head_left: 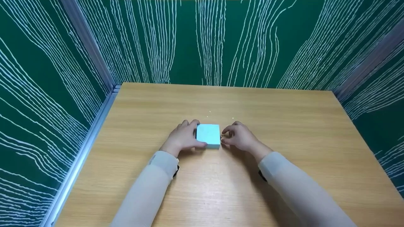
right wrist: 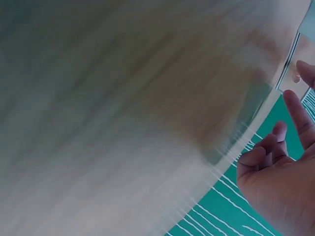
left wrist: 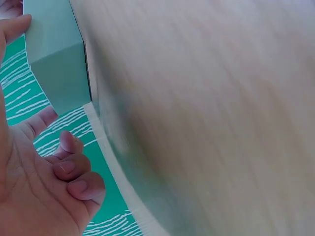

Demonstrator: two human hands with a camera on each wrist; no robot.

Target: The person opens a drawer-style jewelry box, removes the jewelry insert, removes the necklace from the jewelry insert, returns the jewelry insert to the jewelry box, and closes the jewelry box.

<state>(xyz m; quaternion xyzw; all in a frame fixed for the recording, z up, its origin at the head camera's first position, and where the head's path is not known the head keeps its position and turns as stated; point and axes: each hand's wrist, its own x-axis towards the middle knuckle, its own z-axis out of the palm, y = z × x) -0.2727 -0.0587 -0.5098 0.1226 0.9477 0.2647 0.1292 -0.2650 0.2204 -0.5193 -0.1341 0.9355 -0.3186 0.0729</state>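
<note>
A small light-blue box point(head_left: 208, 135) with square top rests on the table, and my left hand point(head_left: 183, 137) grips it from the left. The thumb lies along its near side and the fingers reach round the far side. In the left wrist view the box point(left wrist: 59, 73) shows between thumb and fingers of the left hand point(left wrist: 44, 182). A tiny knob point(right wrist: 296, 76) stands out from the box's right face. My right hand point(head_left: 241, 137) is beside that face, thumb and index fingertip apart on either side of the knob. In the right wrist view the other fingers of the right hand point(right wrist: 280, 177) are curled.
The wooden table point(head_left: 142, 107) carries a few tiny pale specks point(head_left: 233, 118) beyond the hands. Green walls point(head_left: 186, 41) with white wavy lines enclose it at the back and sides. A metal rail point(head_left: 85, 148) runs along the left edge.
</note>
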